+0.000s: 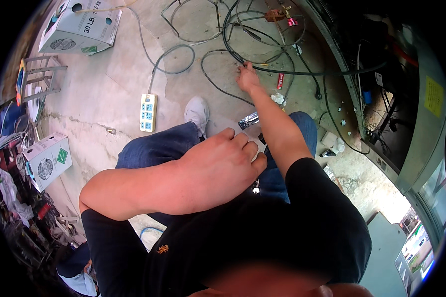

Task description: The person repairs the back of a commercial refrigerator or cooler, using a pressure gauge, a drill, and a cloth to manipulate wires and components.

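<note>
Right hand: the person's right hand (247,78) reaches down to the floor, fingers bent at the bundle; from where I stand I can't tell whether they're pinching it.
Black, thick rubbery hose (327,74): at the right hand's fingertips, looped ahead of it and running off to its right. I'd expect it light but springy, stiff along its length; the gathered bend beside the fingers looks the best hold.
Left hand: the left hand (228,161) hangs nearer the body, fingers curled under; its palm is hidden, so I can't say if it holds anything.
Floor scraps: a crumpled silver foil packet (249,120) between the two hands; a flat red strip (280,80) just right of the right hand.
Power strip: a long cream plastic one with blue socket faces (147,113), left of the right hand; firm, easily held by its sides.
Cabinet: an open grey metal cabinet (415,163), well right of both hands; inside, dark cables and a small blue cylinder (366,97).
Boxes: a white cardboard box with a green diamond (57,156), well left of the left hand; a larger white cardboard box with round holes (77,24), beyond it, farther ahead. I can't see either one's contents.
</note>
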Motion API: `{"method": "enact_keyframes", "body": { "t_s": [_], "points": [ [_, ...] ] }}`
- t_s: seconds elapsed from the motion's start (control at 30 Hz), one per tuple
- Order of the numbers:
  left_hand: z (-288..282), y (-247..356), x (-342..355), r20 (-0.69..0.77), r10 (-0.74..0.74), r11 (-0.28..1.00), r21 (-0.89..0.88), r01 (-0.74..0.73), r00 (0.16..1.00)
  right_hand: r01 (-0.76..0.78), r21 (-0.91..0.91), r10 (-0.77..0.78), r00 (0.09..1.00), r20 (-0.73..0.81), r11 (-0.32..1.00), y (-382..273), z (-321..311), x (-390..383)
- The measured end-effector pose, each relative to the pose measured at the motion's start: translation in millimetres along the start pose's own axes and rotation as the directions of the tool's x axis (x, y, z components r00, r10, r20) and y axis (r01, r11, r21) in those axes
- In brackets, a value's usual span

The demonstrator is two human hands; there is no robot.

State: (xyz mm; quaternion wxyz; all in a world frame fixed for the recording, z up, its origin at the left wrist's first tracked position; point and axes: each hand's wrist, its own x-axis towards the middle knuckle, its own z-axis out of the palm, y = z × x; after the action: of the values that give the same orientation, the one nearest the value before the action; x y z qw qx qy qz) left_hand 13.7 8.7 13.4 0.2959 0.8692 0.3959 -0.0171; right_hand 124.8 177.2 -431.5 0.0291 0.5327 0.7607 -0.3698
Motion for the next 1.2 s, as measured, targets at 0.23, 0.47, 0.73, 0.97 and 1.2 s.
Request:
{"method": "enact_keyframes", "body": {
  "t_s": [0.23, 0.47, 0.73, 0.97, 1.2],
  "points": [
    [1, 1, 5, 0.001, 0.021, 1.000, 0.008, -0.021, 1.000, -0.104, -0.180, 0.083, 0.989, -0.121, 0.978, 15, 34, -15],
    [-3, 1, 5, -0.020, 0.018, 1.000, -0.012, -0.018, 1.000, 0.026, -0.394, 0.255, 0.724, 0.642, 0.919, -8, -42, -72],
    [5, 3, 2, -0.138, 0.055, 0.997, 0.062, -0.047, 0.989, 0.302, 0.336, -0.188, 0.925, -0.331, 0.892, -61, -209, -63],
    [13, 4, 2, -0.170, 0.069, 0.996, 0.060, -0.059, 0.983, -0.086, -0.263, -0.075, 0.834, -0.547, 0.961, -29, -263, 50],
    [12, 8, -8, -0.155, 0.037, 0.997, 0.077, -0.026, 0.987, -0.014, -0.238, -0.080, 0.920, -0.383, 0.971, -55, -269, 67]
  ]
}}
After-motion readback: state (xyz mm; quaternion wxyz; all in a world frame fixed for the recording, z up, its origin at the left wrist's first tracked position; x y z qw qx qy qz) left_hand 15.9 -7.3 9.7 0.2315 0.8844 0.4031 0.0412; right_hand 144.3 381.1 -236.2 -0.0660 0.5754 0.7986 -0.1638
